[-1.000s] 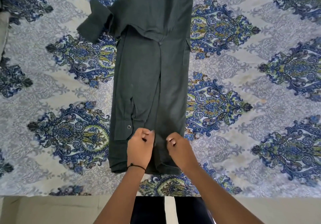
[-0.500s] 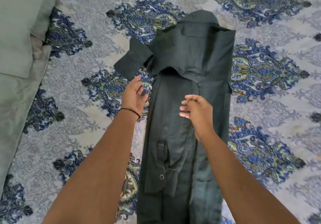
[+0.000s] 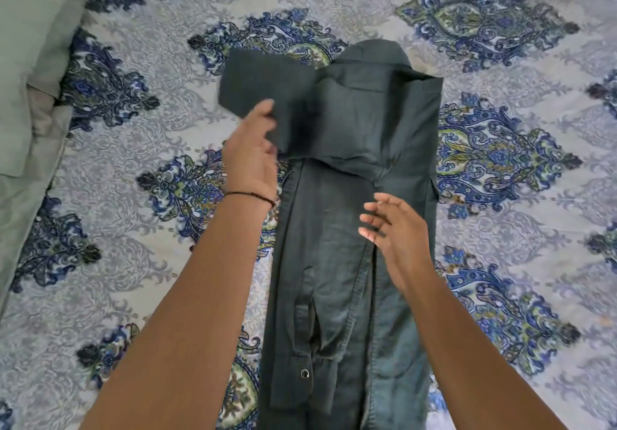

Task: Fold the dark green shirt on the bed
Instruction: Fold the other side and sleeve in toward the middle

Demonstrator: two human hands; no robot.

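The dark green shirt (image 3: 337, 262) lies lengthwise on the bed (image 3: 140, 136), its sides folded in to a narrow strip, collar at the far end. Its left sleeve (image 3: 263, 86) sticks out to the left near the shoulder. My left hand (image 3: 250, 152), with a thin black cord on the wrist, grips the lower edge of that sleeve and holds it slightly lifted. My right hand (image 3: 394, 232) hovers over the middle of the shirt with its fingers spread, holding nothing.
The bedspread has a blue and grey paisley pattern. A pale green pillow (image 3: 30, 46) and bunched green bedding (image 3: 20, 209) lie along the left edge.
Both hands moved from the shirt's hem up toward the shoulders. My left hand reached the sticking-out sleeve, took hold of it and raised it. The view shifted forward.
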